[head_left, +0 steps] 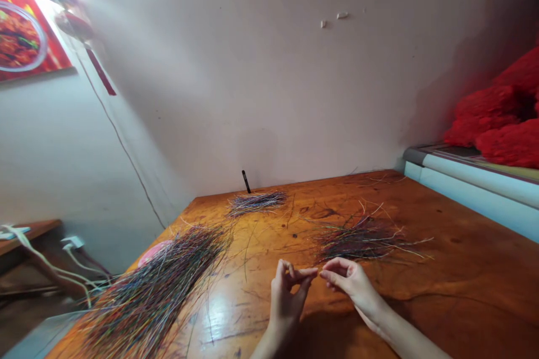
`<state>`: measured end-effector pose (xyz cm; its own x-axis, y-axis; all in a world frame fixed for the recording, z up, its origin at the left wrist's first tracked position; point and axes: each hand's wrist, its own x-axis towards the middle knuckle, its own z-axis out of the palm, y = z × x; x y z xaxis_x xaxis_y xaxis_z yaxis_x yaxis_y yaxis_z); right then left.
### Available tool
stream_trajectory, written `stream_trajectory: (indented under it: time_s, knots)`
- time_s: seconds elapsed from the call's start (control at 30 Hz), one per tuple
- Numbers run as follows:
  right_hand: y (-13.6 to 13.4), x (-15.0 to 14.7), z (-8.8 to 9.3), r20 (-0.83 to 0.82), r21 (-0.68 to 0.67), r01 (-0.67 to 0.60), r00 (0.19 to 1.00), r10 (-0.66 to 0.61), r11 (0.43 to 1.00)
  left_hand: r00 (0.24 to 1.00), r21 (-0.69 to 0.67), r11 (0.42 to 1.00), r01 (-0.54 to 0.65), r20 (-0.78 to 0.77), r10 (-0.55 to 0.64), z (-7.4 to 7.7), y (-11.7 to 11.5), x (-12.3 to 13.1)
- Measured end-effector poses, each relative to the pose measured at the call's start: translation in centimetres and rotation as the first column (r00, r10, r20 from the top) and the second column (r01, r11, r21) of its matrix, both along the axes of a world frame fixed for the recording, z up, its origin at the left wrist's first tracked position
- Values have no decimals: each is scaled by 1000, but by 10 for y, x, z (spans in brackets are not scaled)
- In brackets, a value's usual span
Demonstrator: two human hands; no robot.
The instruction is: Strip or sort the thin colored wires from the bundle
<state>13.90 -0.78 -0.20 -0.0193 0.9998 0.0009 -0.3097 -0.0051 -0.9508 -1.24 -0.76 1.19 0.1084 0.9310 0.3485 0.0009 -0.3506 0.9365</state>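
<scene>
While the left hand (286,303) and the right hand (353,286) hover over the wooden table (455,291), their fingers (305,273) pinch together, holding I cannot tell what; three piles of thin coloured wires (357,238) lie near them.

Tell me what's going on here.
A person's left hand and right hand are raised, fingertips pinched and nearly meeting, over a wooden table. Any strand between them is too thin to see. Thin coloured wires lie ahead in a big pile, a small pile and a messy pile.
</scene>
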Motion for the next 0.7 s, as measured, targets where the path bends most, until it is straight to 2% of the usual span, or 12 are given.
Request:
stream_trajectory:
  time_s: [0.1,0.3,0.47,0.57,0.7]
  knots:
    - [0,0,1,10,4,5,1000,-5,1000,1000,-27,999,25,7,-25,2,0,0]
    - [0,1,3,72,24,35,997,-37,999,981,34,996,85,-175,-78,12,-1,-4]
    - [2,1,1,74,46,42,996,-45,998,962,90,985,149,-244,-124,15,2,-9]
    - [3,1,0,82,56,49,995,-54,997,959,56,983,176,-236,-158,14,4,-11]
    - [3,2,1,84,68,52,995,-57,996,949,-24,962,272,-159,-272,10,4,-12]
